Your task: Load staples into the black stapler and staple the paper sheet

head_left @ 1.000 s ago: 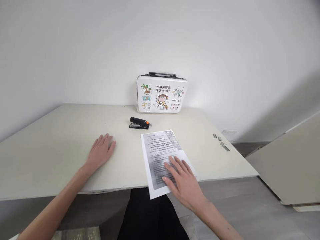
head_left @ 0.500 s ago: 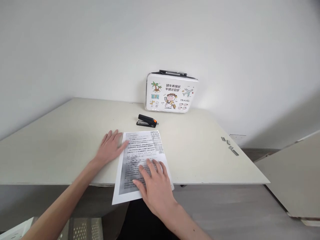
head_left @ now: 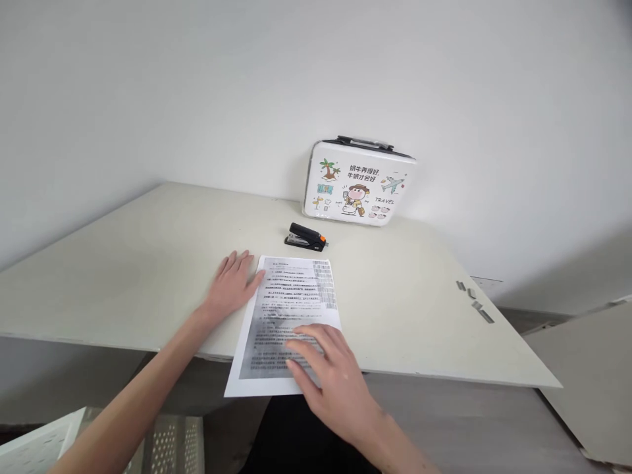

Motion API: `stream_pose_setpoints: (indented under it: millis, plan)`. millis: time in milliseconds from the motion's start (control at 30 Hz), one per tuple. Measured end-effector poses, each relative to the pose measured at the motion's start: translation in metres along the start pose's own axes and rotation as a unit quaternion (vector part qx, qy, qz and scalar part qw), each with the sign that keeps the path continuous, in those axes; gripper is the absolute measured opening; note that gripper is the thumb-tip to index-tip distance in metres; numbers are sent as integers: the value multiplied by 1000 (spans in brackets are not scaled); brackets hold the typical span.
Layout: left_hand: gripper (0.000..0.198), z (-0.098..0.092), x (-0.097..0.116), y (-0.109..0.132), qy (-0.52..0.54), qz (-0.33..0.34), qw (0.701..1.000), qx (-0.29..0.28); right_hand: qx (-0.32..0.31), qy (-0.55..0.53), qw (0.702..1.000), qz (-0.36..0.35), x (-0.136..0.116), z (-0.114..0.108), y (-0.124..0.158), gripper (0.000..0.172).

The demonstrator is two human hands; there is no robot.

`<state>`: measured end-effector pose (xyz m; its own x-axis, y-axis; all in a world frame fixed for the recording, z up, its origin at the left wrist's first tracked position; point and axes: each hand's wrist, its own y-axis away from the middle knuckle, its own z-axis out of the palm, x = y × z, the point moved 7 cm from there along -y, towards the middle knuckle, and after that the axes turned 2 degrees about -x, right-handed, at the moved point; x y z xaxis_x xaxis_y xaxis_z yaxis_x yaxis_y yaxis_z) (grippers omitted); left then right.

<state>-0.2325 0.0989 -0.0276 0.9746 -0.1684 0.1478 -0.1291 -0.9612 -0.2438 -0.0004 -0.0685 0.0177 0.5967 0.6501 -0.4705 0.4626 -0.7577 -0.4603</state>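
Note:
A printed sheet of paper (head_left: pixel 291 309) lies on the pale table (head_left: pixel 148 263), its near end overhanging the front edge. My right hand (head_left: pixel 328 375) rests flat on the sheet's lower part, fingers stretched out. My left hand (head_left: pixel 232 283) lies flat on the table, fingers spread, its thumb touching the sheet's left edge. A black stapler (head_left: pixel 307 237) with an orange tip sits just beyond the sheet.
A white case (head_left: pixel 358 184) with cartoon pictures and a black handle leans against the wall at the back. Several strips of staples (head_left: pixel 474 299) lie near the table's right edge. A perforated white bin (head_left: pixel 162 444) stands under the table at the left.
My right hand has slid the sheet leftwards and turned it straighter, up to my left hand. The view has swung to the left.

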Motion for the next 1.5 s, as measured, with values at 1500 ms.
stream_pose_setpoints:
  millis: [1500]
  plan:
    - [59, 1, -1, 8, -7, 13, 1000, -15, 119, -157, 960, 198, 245, 27, -170, 47]
